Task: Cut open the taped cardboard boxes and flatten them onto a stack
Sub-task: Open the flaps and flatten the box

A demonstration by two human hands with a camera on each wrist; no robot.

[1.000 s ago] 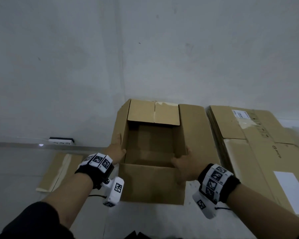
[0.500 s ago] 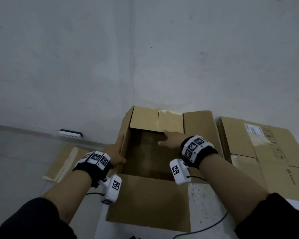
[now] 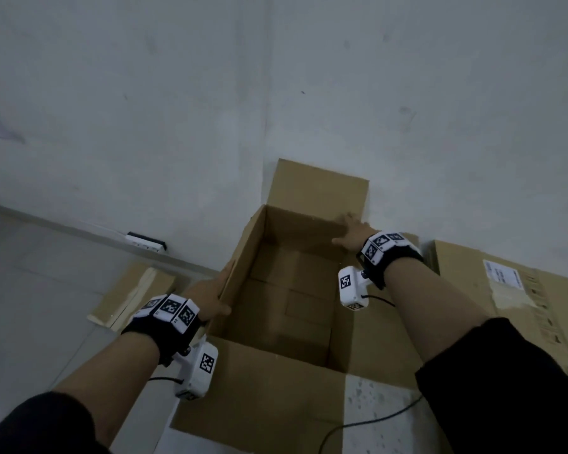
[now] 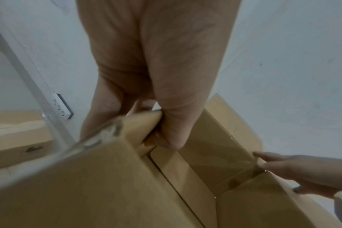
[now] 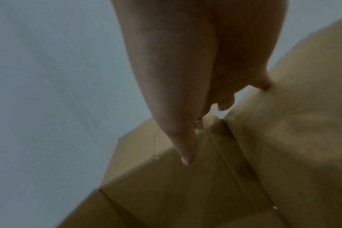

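Box open up top, right hand now at the far corner

The cardboard box (image 3: 289, 299) sits on the floor against the wall, top flaps splayed, its bottom flaps looking closed. 1 second ago the far flap was folded inward and the right hand (image 3: 353, 235) was on the near rim; now that flap stands up against the wall and the hand has reached to the far right corner, fingers straight and pressing there, gripping nothing. The left hand (image 3: 210, 298) still pinches the left wall's top edge, thumb inside, fingers curled outside. My guess is it's set up to be collapsed, since the top tape job looks done. The stack of flattened boxes (image 3: 518, 299) lies just right; another flat cardboard piece (image 3: 132, 294) lies left by the wall socket (image 3: 145, 243).
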